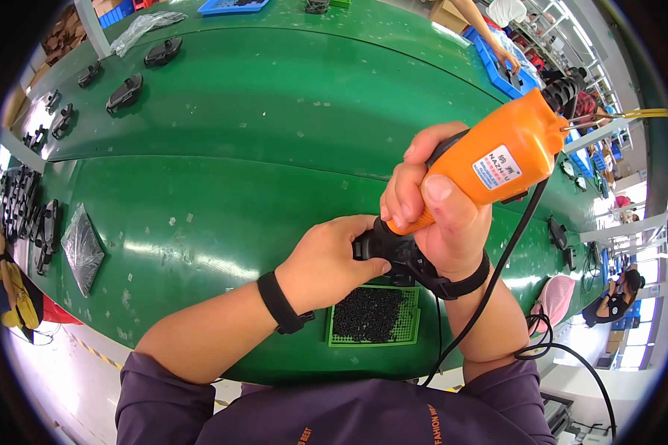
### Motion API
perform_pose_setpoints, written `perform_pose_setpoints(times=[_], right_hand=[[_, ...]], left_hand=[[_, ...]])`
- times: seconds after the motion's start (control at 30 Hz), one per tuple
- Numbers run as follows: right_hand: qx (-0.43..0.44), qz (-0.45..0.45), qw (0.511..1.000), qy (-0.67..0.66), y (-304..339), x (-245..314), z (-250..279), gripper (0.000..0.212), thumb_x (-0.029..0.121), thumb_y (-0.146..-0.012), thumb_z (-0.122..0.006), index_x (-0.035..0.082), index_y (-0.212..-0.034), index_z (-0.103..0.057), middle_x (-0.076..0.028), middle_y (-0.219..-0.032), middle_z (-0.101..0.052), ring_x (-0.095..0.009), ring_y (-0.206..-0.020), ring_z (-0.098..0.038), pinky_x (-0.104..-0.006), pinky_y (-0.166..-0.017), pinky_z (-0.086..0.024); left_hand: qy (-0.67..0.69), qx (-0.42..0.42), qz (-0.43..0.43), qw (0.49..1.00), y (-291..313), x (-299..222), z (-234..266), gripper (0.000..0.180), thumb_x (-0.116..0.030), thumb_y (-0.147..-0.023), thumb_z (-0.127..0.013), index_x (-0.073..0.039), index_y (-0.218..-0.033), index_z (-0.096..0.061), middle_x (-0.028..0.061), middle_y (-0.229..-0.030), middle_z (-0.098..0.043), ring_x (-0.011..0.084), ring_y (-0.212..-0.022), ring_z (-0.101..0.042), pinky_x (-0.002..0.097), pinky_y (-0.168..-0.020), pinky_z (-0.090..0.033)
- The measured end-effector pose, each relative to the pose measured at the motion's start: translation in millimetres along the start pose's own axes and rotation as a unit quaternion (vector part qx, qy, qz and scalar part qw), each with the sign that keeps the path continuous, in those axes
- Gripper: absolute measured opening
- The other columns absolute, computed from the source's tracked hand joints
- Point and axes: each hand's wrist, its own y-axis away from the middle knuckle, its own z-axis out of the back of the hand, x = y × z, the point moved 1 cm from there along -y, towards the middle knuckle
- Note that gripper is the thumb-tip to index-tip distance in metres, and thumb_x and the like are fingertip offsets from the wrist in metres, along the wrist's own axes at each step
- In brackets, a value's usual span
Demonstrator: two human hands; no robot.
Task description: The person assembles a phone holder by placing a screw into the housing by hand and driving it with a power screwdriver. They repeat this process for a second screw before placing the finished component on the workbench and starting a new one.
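Note:
My right hand [445, 200] is wrapped round an orange electric screwdriver [490, 152], held tilted with its black nose pointing down and left. Under that nose is a black plastic part [404, 259], partly hidden by my hands and the tool. My left hand [334, 259] grips this part from the left, thumb along its near side. Whether the bit touches the part cannot be seen. Just nearer to me lies a green mesh tray [410, 326] holding a heap of small black pieces, too small to name surely.
A black cable [501, 274] runs from the screwdriver past my right forearm. Several black plastic assemblies [125, 94] lie on the green table [223, 215], with more stacked at the left. A clear plastic bag [84, 248] sits at left. Another person's hand [506, 59] reaches into a blue tray [490, 63].

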Motion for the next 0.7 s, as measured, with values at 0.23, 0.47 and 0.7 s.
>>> perform_pose_setpoints(times=[0.23,0.47,0.7], right_hand=[[0.019,-0.02,0.999,0.026,0.5,-3.0,-6.7,0.036,0.031,-0.089,-0.073,0.007,-0.097,-0.048,-0.003,-0.061,-0.052,-0.014,-0.05,-0.052,-0.0307,-0.054,-0.05],[0.003,0.003,1.0,0.03,4.5,-8.8,-6.5,0.038,0.03,-0.086,-0.077,0.006,-0.097,-0.05,-0.003,-0.062,-0.053,-0.014,-0.051,-0.053,-0.0304,-0.054,-0.05],[-0.009,0.038,0.997,0.065,4.2,-8.4,2.2,0.031,0.01,-0.084,-0.077,0.006,-0.109,-0.06,0.002,-0.088,-0.057,-0.007,-0.076,-0.054,-0.0246,-0.067,-0.047]], left_hand=[[0.025,-0.017,-0.028,0.999,1.4,13.2,-1.7,0.04,-0.019,-0.078,-0.078,0.0,-0.112,-0.068,0.0166,-0.088,-0.069,0.0303,-0.079,-0.067,0.0393,-0.075,-0.052],[0.02,-0.011,-0.03,0.999,2.5,11.0,1.3,0.041,-0.018,-0.08,-0.08,0.001,-0.113,-0.067,0.0145,-0.091,-0.07,0.0249,-0.082,-0.067,0.037,-0.077,-0.053],[-0.022,-0.043,-0.057,0.997,-3.8,31.3,-2.3,0.039,-0.011,-0.08,-0.08,0.002,-0.115,-0.067,0.01,-0.101,-0.074,0.0197,-0.092,-0.071,0.0323,-0.087,-0.054]])
